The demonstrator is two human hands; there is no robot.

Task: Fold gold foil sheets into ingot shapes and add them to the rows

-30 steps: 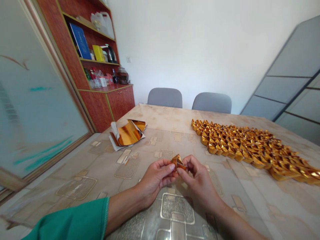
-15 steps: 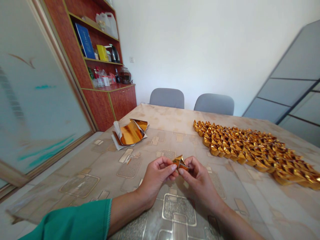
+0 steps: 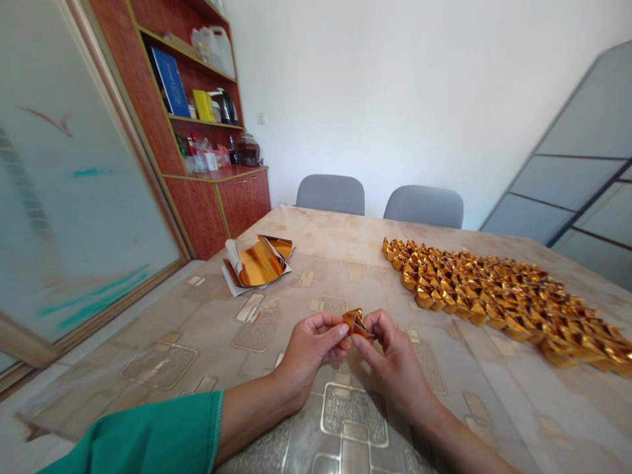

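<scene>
Between my two hands is a small folded gold paper ingot [image 3: 355, 320], held just above the table with its peaked middle upward. My left hand [image 3: 318, 342] pinches its left end between thumb and fingers. On the other end, my right hand [image 3: 390, 345] grips with thumb and index finger. Parts of the folded paper are hidden by the fingertips. To the right lie rows of finished-looking gold paper ingots [image 3: 474, 283], packed close together. A loose stack of gold foil paper sheets [image 3: 261, 263], white on the back and curled, rests to the left.
A patterned plastic cover lies over the table [image 3: 187, 408]. Behind its far edge stand two grey chairs [image 3: 330, 193] [image 3: 423, 205]. A red-brown cabinet [image 3: 197, 204] with bottles and a kettle is at the back left, beside a frosted glass door [image 3: 74, 164].
Both hands stay in nearly the same place, still pinching the paper ingot. The ingot has shifted very slightly between the fingers. The camera view has moved a little.
</scene>
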